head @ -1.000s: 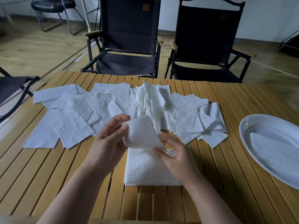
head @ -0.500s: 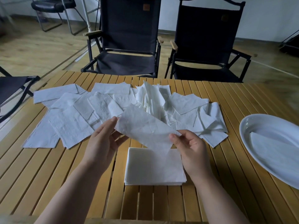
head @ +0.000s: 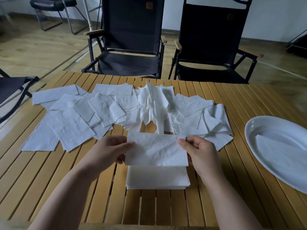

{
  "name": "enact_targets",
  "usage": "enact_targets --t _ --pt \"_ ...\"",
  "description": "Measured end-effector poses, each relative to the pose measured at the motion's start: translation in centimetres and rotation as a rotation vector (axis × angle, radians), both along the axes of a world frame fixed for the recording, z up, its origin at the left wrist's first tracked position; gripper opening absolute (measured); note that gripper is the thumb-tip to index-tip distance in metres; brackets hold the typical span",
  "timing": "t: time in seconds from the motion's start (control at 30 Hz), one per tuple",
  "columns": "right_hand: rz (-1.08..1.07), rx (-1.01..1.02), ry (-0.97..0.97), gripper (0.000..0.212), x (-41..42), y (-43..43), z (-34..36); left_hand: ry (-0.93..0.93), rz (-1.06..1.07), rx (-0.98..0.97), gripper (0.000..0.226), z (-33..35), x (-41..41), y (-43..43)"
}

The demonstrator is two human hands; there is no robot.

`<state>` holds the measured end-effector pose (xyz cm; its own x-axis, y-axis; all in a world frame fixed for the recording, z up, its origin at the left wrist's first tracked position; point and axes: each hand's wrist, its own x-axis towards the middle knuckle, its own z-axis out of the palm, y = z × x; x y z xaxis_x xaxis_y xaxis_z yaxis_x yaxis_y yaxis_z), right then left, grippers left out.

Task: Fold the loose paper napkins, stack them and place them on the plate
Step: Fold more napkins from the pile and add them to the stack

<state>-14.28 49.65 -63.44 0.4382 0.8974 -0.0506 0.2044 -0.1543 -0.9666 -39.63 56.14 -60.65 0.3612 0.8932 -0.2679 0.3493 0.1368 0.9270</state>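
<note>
The left forearm (head: 66, 188) and right forearm (head: 232, 196) reach in from the near edge, angled toward each other. The left hand (head: 108, 151) pinches the left end of a napkin (head: 156, 149), thumb on top. The right hand (head: 201, 152) pinches the right end, fingers curled.

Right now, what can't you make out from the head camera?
Head view:
Stack: far half covered by the held napkin; sheet count too fine.
Plate: right side cut off by the frame edge.
Left hand and right hand: fingers behind the held napkin hidden.
Loose napkins: overlapping, lower ones covered.
</note>
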Motion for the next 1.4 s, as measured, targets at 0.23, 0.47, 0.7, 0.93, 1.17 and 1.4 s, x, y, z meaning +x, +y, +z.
enact_targets --t 0.23,0.47,0.7,0.93,1.17,1.4 --pt "0.067 -0.147 -0.176 0.013 1.3 -0.3 -0.2 0.248 -0.171 -0.094 0.020 0.0 0.0 -0.3" --pt "0.139 -0.262 -0.182 0.015 2.2 -0.6 -0.2 0.391 -0.242 -0.095 0.026 -0.4 0.4 -0.3" --pt "0.183 -0.347 -0.212 0.019 2.2 -0.7 -0.4 0.430 -0.259 -0.079 0.028 -1.0 0.5 -0.1" --pt "0.201 -0.378 -0.266 0.024 1.9 -0.9 -0.6 0.568 -0.298 -0.019 0.031 -2.0 0.2 0.4" --pt "0.032 -0.259 -0.357 0.020 2.0 -0.8 -0.1 0.562 -0.209 0.048 0.041 -2.5 0.3 0.7" --pt "-0.257 -0.046 -0.476 0.020 5.3 -0.9 -0.9 0.334 0.032 0.489 0.011 -1.1 4.1 1.9"
